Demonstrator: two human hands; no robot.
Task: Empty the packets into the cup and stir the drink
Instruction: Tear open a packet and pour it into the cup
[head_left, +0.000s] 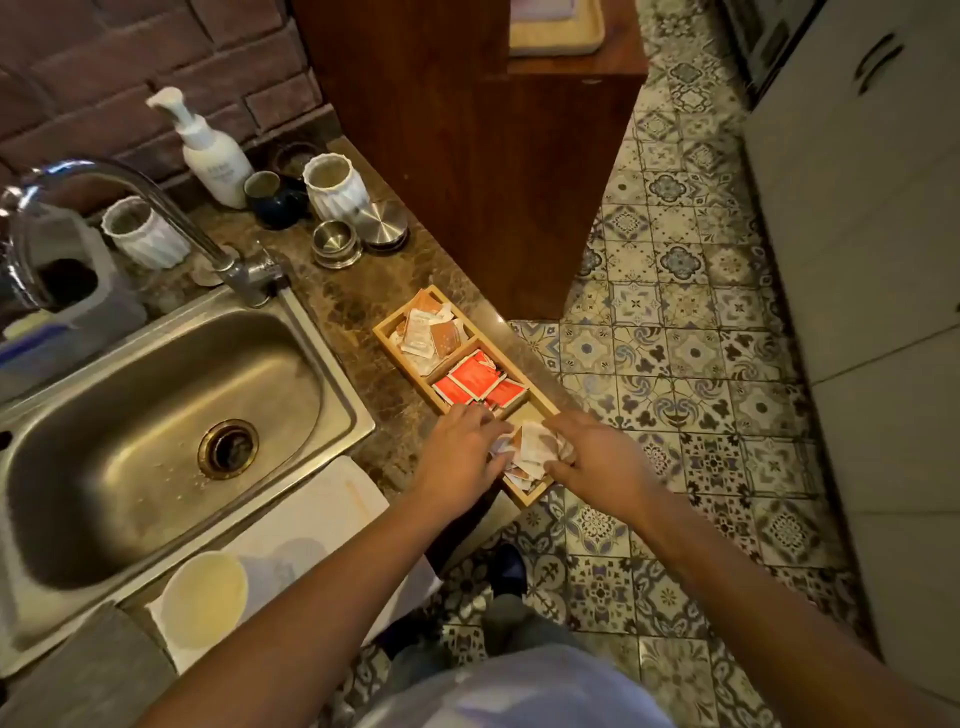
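A wooden tray (385, 335) with three compartments lies on the marble counter. Its far compartment holds pale and orange packets (427, 332), the middle one red packets (475, 384), the near one white packets (532, 449). My left hand (462, 457) and my right hand (597, 462) both reach into the near compartment, fingers among the white packets. Whether either hand holds a packet is hidden by the fingers. A white cup (205, 597) stands on a white board at the lower left, apart from both hands.
A steel sink (156, 415) with a tap (104, 208) fills the left. At the back stand a pump bottle (210, 150), two white ribbed cups (335, 187), small metal bowls (335, 241). A wooden cabinet (467, 156) rises behind the tray. Patterned floor lies to the right.
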